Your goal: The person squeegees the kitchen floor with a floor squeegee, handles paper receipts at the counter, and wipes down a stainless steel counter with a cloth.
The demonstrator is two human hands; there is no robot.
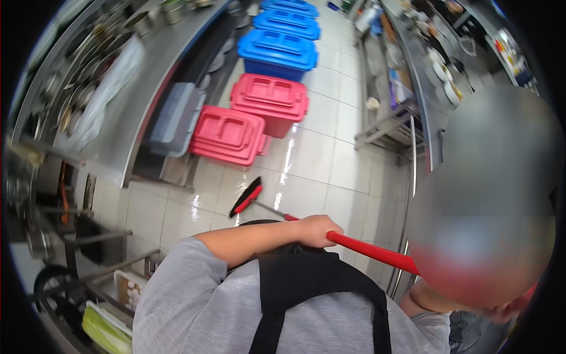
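My left hand (pixel 320 230) is closed around the red handle of a broom (pixel 371 253), in front of my black apron. The broom slants down to the left, and its red head with black bristles (pixel 246 196) is on the tiled floor. At the lower right my right hand (pixel 508 310) shows only in part, because a large blurred patch covers most of it. It appears closed at the upper end of the red handle, which passes behind that patch.
Two red lidded bins (pixel 227 135) and several blue bins (pixel 277 50) stand in a row ahead. A steel counter (pixel 150 71) with pans runs along the left. Steel shelving and a worktop (pixel 407 71) line the right. Light glints off the white floor tiles (pixel 318 147).
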